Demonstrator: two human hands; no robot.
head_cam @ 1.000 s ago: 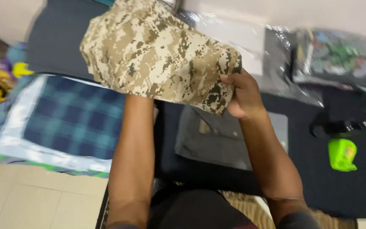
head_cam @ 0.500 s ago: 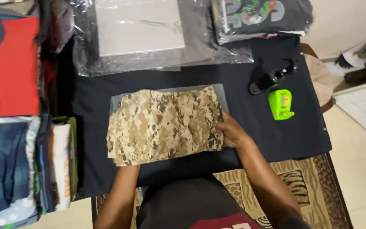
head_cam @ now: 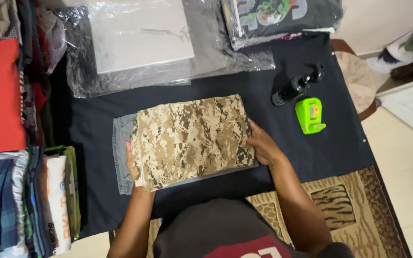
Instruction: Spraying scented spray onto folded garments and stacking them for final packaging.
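A folded tan camouflage garment [head_cam: 190, 138] lies flat on top of a folded grey garment [head_cam: 120, 157], both on a black-covered table [head_cam: 92, 124]. My left hand [head_cam: 131, 162] grips the camouflage piece at its left edge, fingers tucked under the cloth. At the right edge my right hand [head_cam: 260, 145] presses and holds the fold. Only a grey strip of the lower garment shows on the left and along the bottom.
A black spray bottle [head_cam: 296, 86] and a green tape dispenser [head_cam: 310, 114] sit to the right. Clear plastic bags with a white item [head_cam: 139, 38] and a dark printed shirt [head_cam: 283, 16] lie behind. Stacked folded clothes [head_cam: 20, 191] fill the left side. A patterned rug [head_cam: 340, 205] lies below.
The camouflage garment came down from mid-air onto the grey garment on the table. The view shifted right, and both hands now hold its side edges.
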